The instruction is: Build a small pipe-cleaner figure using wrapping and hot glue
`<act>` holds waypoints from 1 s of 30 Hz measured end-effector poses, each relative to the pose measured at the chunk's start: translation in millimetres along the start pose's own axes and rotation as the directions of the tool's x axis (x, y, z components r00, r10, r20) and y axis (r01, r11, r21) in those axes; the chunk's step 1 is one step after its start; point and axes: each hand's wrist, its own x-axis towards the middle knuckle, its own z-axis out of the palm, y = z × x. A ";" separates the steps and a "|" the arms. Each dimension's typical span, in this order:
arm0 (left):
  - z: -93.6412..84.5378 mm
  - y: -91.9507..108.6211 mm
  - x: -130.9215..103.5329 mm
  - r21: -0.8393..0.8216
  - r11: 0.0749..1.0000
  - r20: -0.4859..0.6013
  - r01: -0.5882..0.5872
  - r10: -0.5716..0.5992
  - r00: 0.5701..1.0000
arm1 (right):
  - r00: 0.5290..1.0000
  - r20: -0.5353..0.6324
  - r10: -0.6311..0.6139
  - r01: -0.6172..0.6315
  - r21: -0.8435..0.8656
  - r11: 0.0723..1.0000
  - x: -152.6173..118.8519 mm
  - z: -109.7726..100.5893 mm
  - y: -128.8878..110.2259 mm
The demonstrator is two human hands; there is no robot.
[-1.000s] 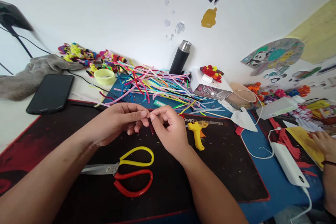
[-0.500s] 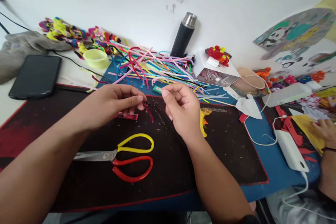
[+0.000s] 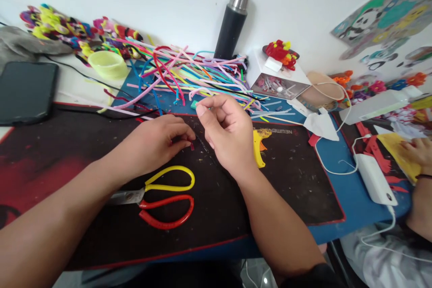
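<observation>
My left hand [image 3: 165, 141] is closed, thumb and fingers pinched on a thin black pipe cleaner [image 3: 203, 144] that slants down toward my right hand. Under those fingertips a small dark red fuzzy piece [image 3: 192, 146] shows, mostly hidden. My right hand [image 3: 226, 130] is raised a little higher, its thumb and forefinger pressed together; whatever they pinch is too small to make out. Scissors [image 3: 168, 187] with one yellow and one red handle lie on the dark mat [image 3: 286, 189], their blades partly behind my left forearm. A green piece [image 3: 195, 104] peeks out behind my right fingertips.
A heap of coloured pipe cleaners [image 3: 189, 76] spreads along the back, beside a black flask [image 3: 231, 27]. A yellow piece [image 3: 258, 148] lies right of my hand. At left are a phone [image 3: 27, 92] and a pale bowl [image 3: 108, 65]. Another person's hand [image 3: 416, 150] rests at far right.
My left hand has come lower and turned, hiding most of the dark red piece. The right hand stays pinched, slightly further left. The camera view has shifted a little.
</observation>
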 end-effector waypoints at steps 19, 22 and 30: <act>10.4 -13.6 -0.2 0.142 0.988 0.027 -0.055 0.051 0.998 | 0.997 0.001 -0.073 0.072 -0.091 0.993 -2.9 3.4 -1.1; 5.4 -12.2 -1.4 0.127 0.992 -0.002 -0.003 0.003 1.000 | 0.997 -0.004 -0.077 0.077 -0.095 0.993 -2.9 3.3 -0.7; 0.6 2.3 2.3 0.102 0.995 0.112 -0.013 0.001 0.994 | 0.998 -0.001 -0.068 0.067 -0.099 0.993 -3.2 3.5 -2.5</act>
